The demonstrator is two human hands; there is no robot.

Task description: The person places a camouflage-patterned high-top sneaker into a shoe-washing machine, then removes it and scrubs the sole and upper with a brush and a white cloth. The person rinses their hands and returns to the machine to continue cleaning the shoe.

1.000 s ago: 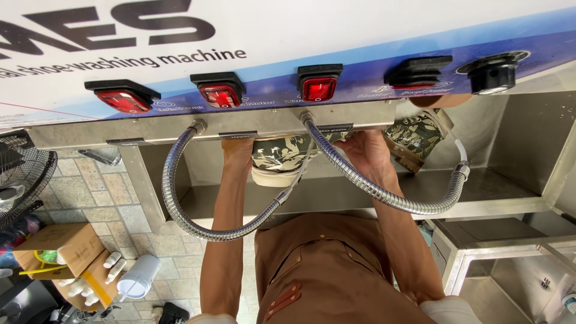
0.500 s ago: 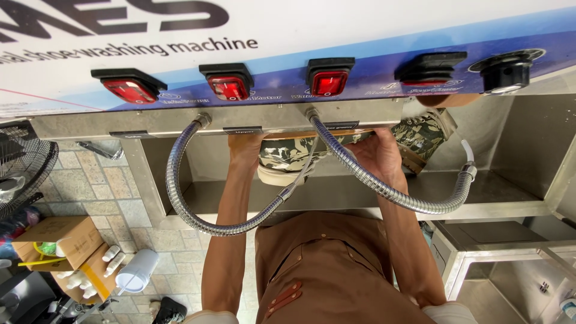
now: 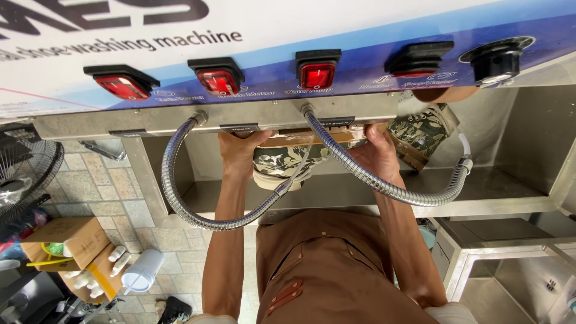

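Both hands clasp a camouflage-patterned shoe [image 3: 282, 163] from either side — the left hand [image 3: 240, 150] wraps its left end, the right hand [image 3: 377, 157] its right end, fingers curled up and over the top edge where they slip out of sight behind the machine's front lip. The shoe sits up in the stainless wash bay [image 3: 510, 180], just below the control panel [image 3: 360, 78], with its pale sole edge facing down toward the brown apron [image 3: 324, 270]. Two flexible metal hoses hang from the panel's underside: the left hose [image 3: 180, 198] loops down and back up across the front of the shoe, and the right hose [image 3: 372, 180] sweeps past the right wrist to a white-tipped nozzle [image 3: 465, 157] further right. A second camouflage shoe [image 3: 423, 129] rests behind and to the right, near the bay's back wall.

As for progress, I judge the held shoe to be mid-handling inside the bay; no water or foam shows on it, so washing may not have begun, and the second shoe waits untouched. Three red rocker switches [image 3: 219, 79] look lit, but whether anything runs cannot be told.

Hidden or unclear — the fingertips, the upper part of the held shoe, and whatever it may be pressed against under the panel. At the left edge a fan [image 3: 27, 174] and a cardboard box [image 3: 66, 240] of small bottles are cut off
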